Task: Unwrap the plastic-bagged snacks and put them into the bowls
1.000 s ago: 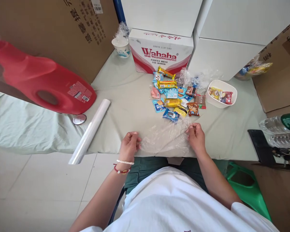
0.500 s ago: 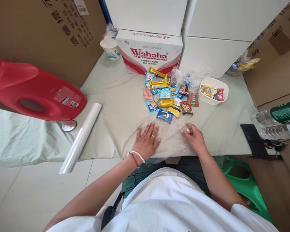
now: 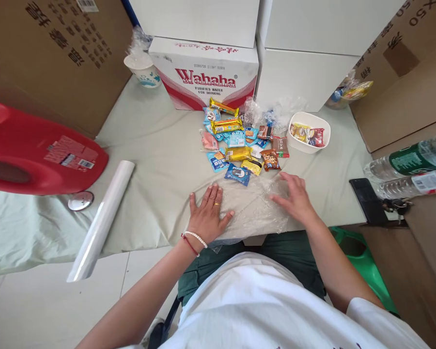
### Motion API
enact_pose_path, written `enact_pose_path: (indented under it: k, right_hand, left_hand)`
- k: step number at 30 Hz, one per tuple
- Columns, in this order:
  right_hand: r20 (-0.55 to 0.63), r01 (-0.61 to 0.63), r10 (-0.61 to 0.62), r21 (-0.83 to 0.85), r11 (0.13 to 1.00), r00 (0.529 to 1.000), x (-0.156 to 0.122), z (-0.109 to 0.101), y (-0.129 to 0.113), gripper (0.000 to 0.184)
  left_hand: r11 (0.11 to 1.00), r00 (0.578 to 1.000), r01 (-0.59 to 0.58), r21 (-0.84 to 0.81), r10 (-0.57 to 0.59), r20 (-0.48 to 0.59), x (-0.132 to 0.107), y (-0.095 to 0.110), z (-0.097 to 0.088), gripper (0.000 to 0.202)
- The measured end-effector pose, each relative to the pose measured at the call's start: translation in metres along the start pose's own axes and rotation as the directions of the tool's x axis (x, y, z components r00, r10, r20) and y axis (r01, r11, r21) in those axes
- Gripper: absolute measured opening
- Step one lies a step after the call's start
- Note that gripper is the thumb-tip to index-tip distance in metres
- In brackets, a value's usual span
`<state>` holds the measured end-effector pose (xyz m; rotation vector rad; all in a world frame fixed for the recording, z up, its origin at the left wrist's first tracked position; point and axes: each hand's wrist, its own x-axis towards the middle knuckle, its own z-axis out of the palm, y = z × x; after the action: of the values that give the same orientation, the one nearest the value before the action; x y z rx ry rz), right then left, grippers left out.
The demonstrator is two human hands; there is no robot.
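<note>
A sheet of clear plastic film [image 3: 252,206] lies on the cloth at the table's front edge. My left hand [image 3: 206,213] rests flat on the film's left side, fingers spread. At the film's right side is my right hand [image 3: 295,198], its fingers apart and nothing held in them; whether it touches the film I cannot tell. Just beyond the hands is a pile of wrapped snacks, with a dark blue packet [image 3: 237,174] nearest, then a yellow packet [image 3: 239,154] and a brown packet [image 3: 271,159]. A white bowl [image 3: 293,140] holding several packets stands to their right.
A roll of clear film [image 3: 103,218] overhangs the front edge at left, near a round badge [image 3: 80,200] and a big red jug [image 3: 76,160]. A Wahaba-style carton [image 3: 207,77] and paper cup [image 3: 147,72] stand behind. Right are bottles [image 3: 409,161], a phone [image 3: 367,201] and keys [image 3: 398,205].
My right hand has let go of the film's edge and its fingers have spread. My left hand stays flat on the film. The whole view has shifted slightly.
</note>
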<state>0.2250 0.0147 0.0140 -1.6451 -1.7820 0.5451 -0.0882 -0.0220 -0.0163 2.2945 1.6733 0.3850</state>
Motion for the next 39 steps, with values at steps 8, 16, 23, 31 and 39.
enact_pose_path:
  k: [8, 16, 23, 31, 39]
  right_hand:
    - [-0.044, -0.14, 0.155, 0.245, 0.96, 0.987, 0.082, 0.022, 0.0, 0.024]
    - [0.069, -0.441, 0.453, 0.394, 0.806, 0.889, 0.003, -0.002, -0.004, 0.075]
    - [0.39, -0.636, 0.507, 0.381, 0.671, 0.768, -0.049, -0.031, 0.005, 0.057]
    - [0.134, -0.188, 0.197, -0.076, 0.979, 0.971, 0.057, -0.058, 0.0, 0.035]
    - [0.477, 0.547, -0.335, -0.427, 0.72, 0.813, 0.265, 0.088, -0.092, 0.068]
  left_hand:
    - [0.995, 0.999, 0.01, 0.097, -0.013, 0.029, 0.014, -0.025, -0.014, 0.065]
    - [0.991, 0.998, 0.04, 0.131, -0.047, 0.05, 0.025, -0.038, -0.018, 0.075]
    - [0.991, 0.996, -0.055, 0.125, 0.046, 0.075, 0.02, -0.047, -0.022, 0.078]
    - [0.992, 0.994, -0.106, 0.073, 0.102, 0.049, 0.015, -0.052, -0.02, 0.083]
    - [0.985, 0.993, -0.108, 0.137, 0.099, 0.068, 0.014, -0.054, -0.022, 0.083]
